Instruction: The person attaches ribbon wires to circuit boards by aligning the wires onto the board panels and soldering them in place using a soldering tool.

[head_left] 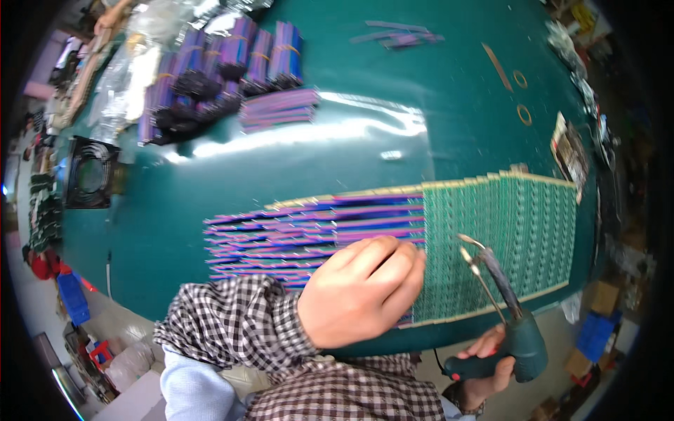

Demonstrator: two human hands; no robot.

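Note:
My left hand [365, 291] has its fingers curled over the seam where flat multicoloured ribbon cables [281, 238], mostly purple and blue, meet a row of green circuit boards [505, 231]. The hand hides what is under its fingertips. Below the boards' near edge, my right hand [491, 358] is wrapped round the handle of a green soldering gun [525, 347]. The gun's barrel and a thin side tube point up and left, with the tip over the boards, apart from the left hand. Several cables lie in rows across the left part of the boards.
Bundles of ribbon cable [239, 52] held by rubber bands stand at the back left, beside a loose stack [279, 109]. A black fan [93, 172] sits at the left table edge. Loose strips [400, 35], rubber bands [524, 114] and a small packet [570, 156] lie farther off.

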